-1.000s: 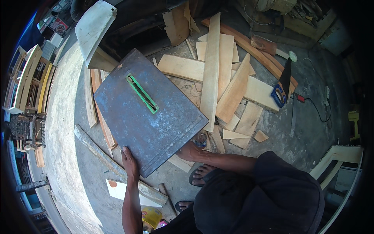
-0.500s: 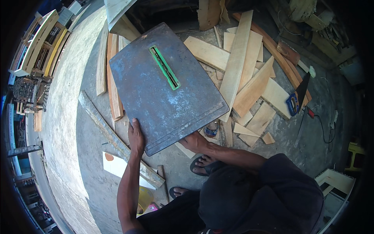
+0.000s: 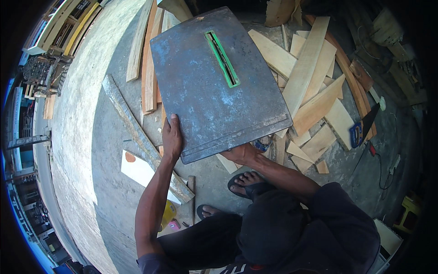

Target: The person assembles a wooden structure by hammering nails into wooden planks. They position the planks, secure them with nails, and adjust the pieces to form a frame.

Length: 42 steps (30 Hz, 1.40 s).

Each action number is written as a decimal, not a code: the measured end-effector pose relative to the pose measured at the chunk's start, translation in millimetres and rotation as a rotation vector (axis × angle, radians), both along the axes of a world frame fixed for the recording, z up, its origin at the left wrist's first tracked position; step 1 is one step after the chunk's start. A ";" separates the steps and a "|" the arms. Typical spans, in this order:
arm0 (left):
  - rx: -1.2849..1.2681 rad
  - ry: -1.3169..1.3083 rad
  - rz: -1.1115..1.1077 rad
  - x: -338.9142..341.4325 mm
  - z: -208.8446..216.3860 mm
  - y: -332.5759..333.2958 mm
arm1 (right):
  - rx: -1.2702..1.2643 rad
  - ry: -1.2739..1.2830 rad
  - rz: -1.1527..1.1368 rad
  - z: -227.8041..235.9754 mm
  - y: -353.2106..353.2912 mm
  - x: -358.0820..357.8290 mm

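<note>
A large flat worn blue-grey saw table top (image 3: 214, 105) is held up in front of me, tilted, above the floor. A long narrow slot with a green rim (image 3: 222, 59) runs through its upper part. My left hand (image 3: 172, 138) is closed around its left edge near the lower corner, thumb on the upper face. Under the near edge, my right hand (image 3: 242, 154) supports it from below; those fingers are mostly hidden beneath the panel. What lies directly under the panel cannot be seen.
Cut planks and offcuts (image 3: 315, 68) lie heaped to the right, beside a handsaw (image 3: 365, 125) and a cable (image 3: 381, 173). On the left are long timbers (image 3: 139, 41), a rough pole (image 3: 146, 137) and a white board (image 3: 137, 166). A yellow container (image 3: 168, 214) stands near my feet.
The view has turned, so the floor and timber sit differently in the picture. Both hands keep their hold on the saw table top, which now appears higher and farther right.
</note>
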<state>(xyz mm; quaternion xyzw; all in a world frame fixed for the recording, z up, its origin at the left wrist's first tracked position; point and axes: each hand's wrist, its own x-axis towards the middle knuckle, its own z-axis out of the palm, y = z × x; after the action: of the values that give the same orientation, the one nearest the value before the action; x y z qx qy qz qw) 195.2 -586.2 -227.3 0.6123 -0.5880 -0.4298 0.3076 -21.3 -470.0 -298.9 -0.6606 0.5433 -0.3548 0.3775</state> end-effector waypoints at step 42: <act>-0.089 0.425 -0.100 -155.4 56.6 -70.4 | 0.391 0.270 -0.682 0.9 142.6 -93.9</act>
<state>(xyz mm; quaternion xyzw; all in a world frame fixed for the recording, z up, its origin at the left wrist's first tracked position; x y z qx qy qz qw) 39.9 -656.6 -170.7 0.4640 -0.5580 -0.5373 0.4297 -115.2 -327.4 -298.0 -0.3991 0.8329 -0.2597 0.2821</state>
